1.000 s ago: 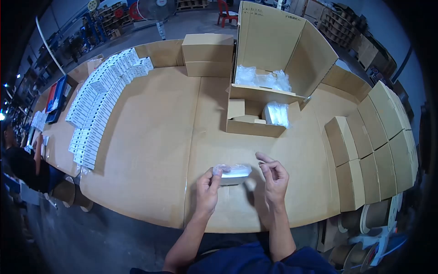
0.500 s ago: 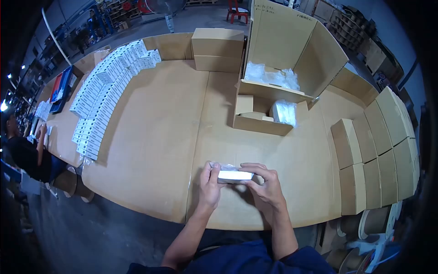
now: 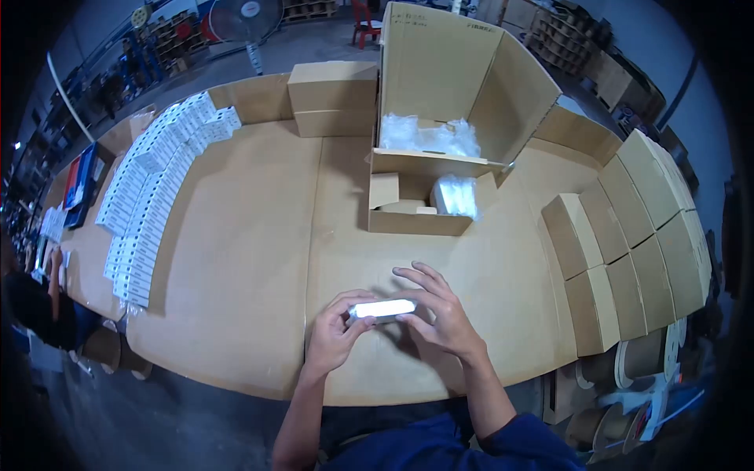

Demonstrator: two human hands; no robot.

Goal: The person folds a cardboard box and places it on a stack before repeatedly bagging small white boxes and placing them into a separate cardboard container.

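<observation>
Between my two hands, above the cardboard-covered table [image 3: 236, 267], is a small flat white box [image 3: 383, 308] that looks wrapped in thin transparent plastic. My left hand [image 3: 334, 336] is closed on its left end, thumb at the front and fingers behind. At the right end, the thumb and index finger of my right hand [image 3: 441, 315] pinch the box, while its other fingers are raised and spread. Ahead of my hands, an open carton [image 3: 420, 224] contains several plastic-wrapped white boxes [image 3: 455, 196] standing at its right side.
Behind that carton stands a tall open carton [image 3: 440, 71] with plastic-wrapped items [image 3: 428, 137]. White boxes [image 3: 145, 212] are stacked in long rows at left. Brown cartons [image 3: 628, 259] line the right edge; others [image 3: 334, 98] stand at the back. A co-worker [image 3: 39, 294] is at far left.
The camera view has shifted, so the table's contents appear further left. The box has turned slightly in my hands. My left fingers have moved behind it, and several right fingers have lifted and spread.
</observation>
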